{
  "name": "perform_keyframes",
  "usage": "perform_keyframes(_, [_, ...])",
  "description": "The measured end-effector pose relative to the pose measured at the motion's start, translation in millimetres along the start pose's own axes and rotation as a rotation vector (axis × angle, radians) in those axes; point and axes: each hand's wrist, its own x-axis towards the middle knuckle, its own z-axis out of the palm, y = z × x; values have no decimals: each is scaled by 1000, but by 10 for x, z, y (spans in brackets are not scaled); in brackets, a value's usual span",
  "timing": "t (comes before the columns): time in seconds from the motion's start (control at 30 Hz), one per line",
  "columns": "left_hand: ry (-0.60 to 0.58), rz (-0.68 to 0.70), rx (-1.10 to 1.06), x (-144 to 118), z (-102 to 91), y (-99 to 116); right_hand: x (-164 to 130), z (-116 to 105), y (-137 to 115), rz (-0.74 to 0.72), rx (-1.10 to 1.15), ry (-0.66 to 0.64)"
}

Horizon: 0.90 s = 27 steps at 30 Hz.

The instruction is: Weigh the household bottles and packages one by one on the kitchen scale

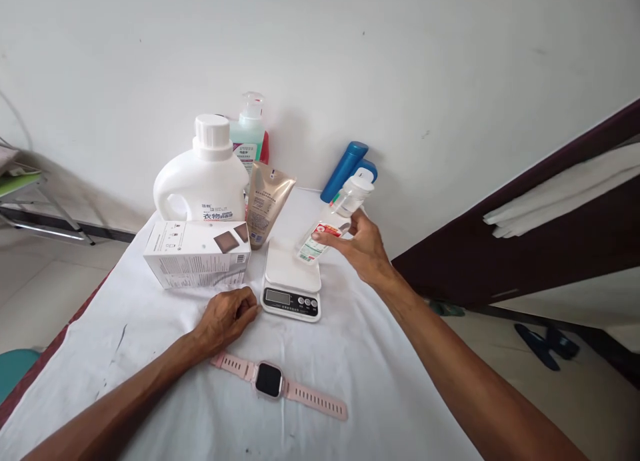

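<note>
**Small bottle held tilted over the kitchen scale**

Nearest, a pink watch (273, 381) lies flat on the white cloth (350, 381). The left hand (227, 317) is rested loosely curled, empty, beside the kitchen scale (291, 281), seemingly as a brace. The small bottle (333, 224) is pinched by the right hand (363, 247), tilted just above the platform. Whether it touches cannot be told; the display is unreadable. A box (197, 254) and a detergent jug (203, 181) stand behind.

The right hand (365, 247) holds a clear bottle (334, 222) tilted over the scale (292, 282); the left hand (227, 316) rests beside it.
</note>
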Motion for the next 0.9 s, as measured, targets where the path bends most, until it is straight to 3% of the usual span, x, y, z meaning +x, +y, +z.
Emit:
perform_keyframes(0.1, [5, 2, 8, 3, -1, 2, -190, 123, -59, 29, -19, -117])
perform_keyframes(0.27, [5, 9, 4, 4, 1, -5, -293, 251, -77, 27, -58, -123])
perform_keyframes(0.5, [-4, 14, -6, -9, -10, -9, -344, 208, -5, 19, 56, -190])
perform_keyframes(0.57, [-2, 15, -5, -9, -8, -14, -373, 177, 145, 42, 163, -134])
perform_keyframes(0.67, [-3, 8, -2, -5, -5, -15, -467, 175, 510, 199, 343, 115])
perform_keyframes(0.73, [-8, 3, 0, 0, -4, -12, -562, 203, 770, 304, 333, 250])
perform_keyframes(0.9, [-9, -8, 16, 5, 5, -17, -732, 236, 1103, 235, 213, 240])
